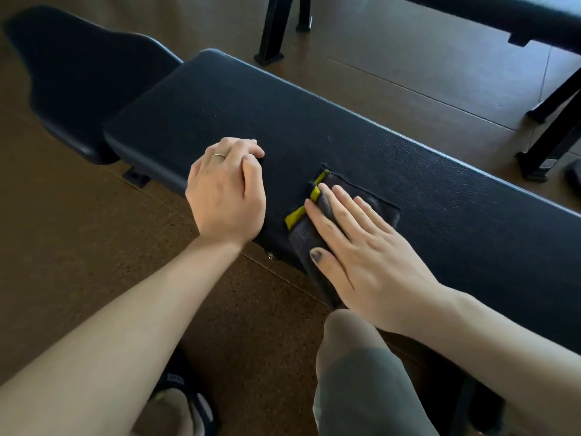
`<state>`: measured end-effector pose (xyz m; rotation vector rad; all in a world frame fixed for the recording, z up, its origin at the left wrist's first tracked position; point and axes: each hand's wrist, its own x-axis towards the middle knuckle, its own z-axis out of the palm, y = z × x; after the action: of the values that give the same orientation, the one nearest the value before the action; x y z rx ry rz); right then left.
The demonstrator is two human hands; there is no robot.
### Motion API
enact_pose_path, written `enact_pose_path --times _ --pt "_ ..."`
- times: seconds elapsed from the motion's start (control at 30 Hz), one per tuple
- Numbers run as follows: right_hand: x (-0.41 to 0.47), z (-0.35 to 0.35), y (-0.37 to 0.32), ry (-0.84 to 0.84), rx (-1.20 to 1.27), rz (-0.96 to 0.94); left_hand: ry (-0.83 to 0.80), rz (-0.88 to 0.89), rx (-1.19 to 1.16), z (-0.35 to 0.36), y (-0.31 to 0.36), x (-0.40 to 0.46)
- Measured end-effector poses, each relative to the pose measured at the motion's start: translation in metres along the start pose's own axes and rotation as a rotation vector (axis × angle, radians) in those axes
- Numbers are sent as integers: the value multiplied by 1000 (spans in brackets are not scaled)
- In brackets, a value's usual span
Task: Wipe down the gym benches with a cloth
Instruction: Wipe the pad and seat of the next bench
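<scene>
The right hand [367, 247] lies flat on a dark grey cloth [314, 247], its 4 fingers straight and close together, the thumb spread out to the side with its nail showing. Nothing is gripped; the palm and fingers press the cloth down onto the long black padded bench [377, 130]. The cloth sits at the near edge of the pad, folded, with part of it draped over that edge below the thumb. Past the fingertips a thin corner of the cloth reaches further onto the pad. A yellow tag [303, 204] sticks out from the cloth just beside the index finger, on the side toward the other hand.

The left hand [226, 193] rests on the same pad, near the cloth but apart from it. Its fingers are curled loosely under, knuckles up, the tips touching the pad surface, and they hold nothing. A thin ring [218, 155] shows on 1 finger.

Beyond the left fingers the bench pad ends in a rounded corner, and a second black pad, the seat section [78, 80], lies past it, set lower. The pad's textured surface shines faintly beyond the right fingertips. Black metal legs [273, 29] of other equipment stand on the brown floor [393, 58] well beyond both hands. Below the wrists, the person's knee in grey-green trousers [361, 372] and a dark shoe [185, 394] are visible.
</scene>
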<state>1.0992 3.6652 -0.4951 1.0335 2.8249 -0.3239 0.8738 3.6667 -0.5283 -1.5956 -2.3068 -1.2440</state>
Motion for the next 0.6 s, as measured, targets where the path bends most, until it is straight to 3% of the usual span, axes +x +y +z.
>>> enact_pose_path --times 0.17,0.33,0.43,0.6 --pt "86 -14 8 134 45 32 65 33 -10 3 -3 -3" --pt "165 -30 20 128 61 109 68 33 -6 2 -4 -4" --pt "155 -31 43 142 66 163 72 33 -24 3 -4 -4" --pt "77 -22 89 241 26 419 63 41 -26 2 -3 -5"
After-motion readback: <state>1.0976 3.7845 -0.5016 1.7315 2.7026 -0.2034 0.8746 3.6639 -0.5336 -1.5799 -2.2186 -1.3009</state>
